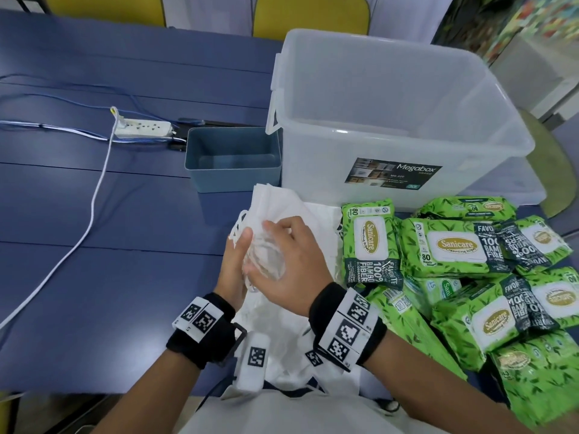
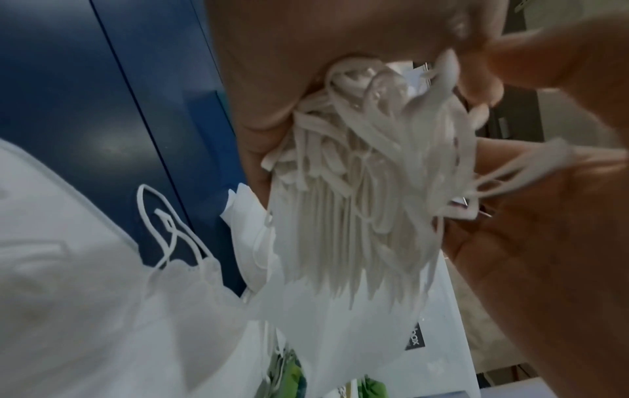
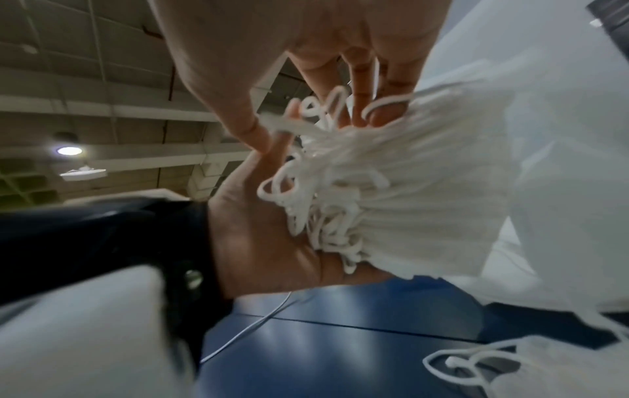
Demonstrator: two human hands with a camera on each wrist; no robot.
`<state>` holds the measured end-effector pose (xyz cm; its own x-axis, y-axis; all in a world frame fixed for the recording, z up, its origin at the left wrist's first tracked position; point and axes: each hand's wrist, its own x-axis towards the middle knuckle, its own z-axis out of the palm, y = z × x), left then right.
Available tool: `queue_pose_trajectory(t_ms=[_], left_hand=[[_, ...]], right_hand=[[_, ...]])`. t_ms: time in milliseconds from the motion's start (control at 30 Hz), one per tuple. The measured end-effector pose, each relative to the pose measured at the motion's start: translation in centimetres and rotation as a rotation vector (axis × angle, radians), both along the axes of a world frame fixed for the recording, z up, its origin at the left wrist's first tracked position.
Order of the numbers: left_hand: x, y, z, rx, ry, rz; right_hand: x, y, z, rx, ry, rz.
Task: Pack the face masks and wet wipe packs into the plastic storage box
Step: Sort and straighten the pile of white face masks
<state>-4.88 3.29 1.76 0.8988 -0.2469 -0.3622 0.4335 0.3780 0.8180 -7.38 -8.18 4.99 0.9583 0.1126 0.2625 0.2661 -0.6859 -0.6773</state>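
Both hands meet over a stack of white face masks (image 1: 275, 211) lying on the blue tabletop (image 1: 94, 214), close in front of the person. The left hand (image 1: 233, 267) cups the stack's near end from the left, palm inward, fingers curved against the bundled ear loops (image 2: 357, 167). The right hand (image 1: 291, 264) closes over the same end from the right, fingers curled round the loops (the right wrist view shows the fingertips (image 3: 381, 118) threaded among the elastic). So: both hands gripping the mask stack between them at its loop end.

Stack orientation: long axis runs away from the hands toward the storage box, tilted slightly left; the free end fans out beyond the fingertips. More loose masks (image 1: 282, 324) lie under and behind the wrists, toward the person's body.

The clear plastic storage box (image 1: 470, 145) stands beyond the hands and to their right, open top up, label side facing the person; nothing visible inside. The green wet wipe packs (image 1: 454, 252) lie in a loose heap right of the right hand, between it and the box front. Most lie flat, label up; the nearest one's long axis points away from the person.

Beyond the left hand stands a small blue-grey bin (image 1: 232, 158), just beside the box. Further left, a white power strip (image 1: 144, 128) with cables (image 1: 91, 220).
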Motion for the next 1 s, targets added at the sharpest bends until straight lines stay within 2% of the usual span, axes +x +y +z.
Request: queue_pose_trajectory(t_ms=[133,267,400,467,533,567,600,667,733,800,833,867,967,1000], left_hand=[[0.2,1.1,-0.6,0.009,-0.007,0.054],[0.6,2.7,-1.4,0.013,-0.026,0.097],[0.8,3.8,-2.1,-0.033,0.006,0.140],[0.8,4.0,-2.1,-0.018,-0.011,0.175],[0.9,4.3,-1.7,-0.023,-0.007,0.228],[0.9,4.4,-1.6,-0.027,0.002,0.245],[0.9,4.6,-1.6,-0.031,0.006,0.252],[0.8,4.8,-1.1,-0.040,0.022,0.253],[0.6,4.7,-0.5,-0.061,0.020,0.251],[0.6,4.7,-0.2,-0.053,0.026,0.227],[0.5,4.7,0.2,-0.043,0.034,0.232],[0.6,4.8,0.1,-0.037,0.032,0.241],[0.5,5.6,0.6,-0.047,0.023,0.318],[0.6,6.0,0.4,-0.051,0.016,0.350]], right_hand=[[-0.6,1.2,0.0,-0.018,0.099,0.074],[-0.8,1.5,-0.2,0.280,0.271,0.136],[-0.8,1.4,0.1,0.493,0.278,0.201],[-0.5,0.5,0.2,0.609,0.197,0.100],[0.6,-1.4,-0.7,0.651,0.103,-0.116],[1.3,-2.6,-1.5,0.660,0.118,-0.238],[2.0,-3.6,-2.4,0.677,0.183,-0.350],[2.9,-5.3,-4.0,0.750,0.428,-0.471],[2.9,-6.1,-4.9,0.861,0.693,-0.434],[2.6,-5.8,-5.2,0.933,0.878,-0.331],[2.5,-5.3,-5.6,0.885,0.918,-0.283],[2.4,-4.8,-6.1,0.751,0.911,-0.243],[2.6,-4.1,-8.5,-0.072,0.740,-0.041],[2.5,-3.9,-9.0,-0.270,0.709,0.044]])
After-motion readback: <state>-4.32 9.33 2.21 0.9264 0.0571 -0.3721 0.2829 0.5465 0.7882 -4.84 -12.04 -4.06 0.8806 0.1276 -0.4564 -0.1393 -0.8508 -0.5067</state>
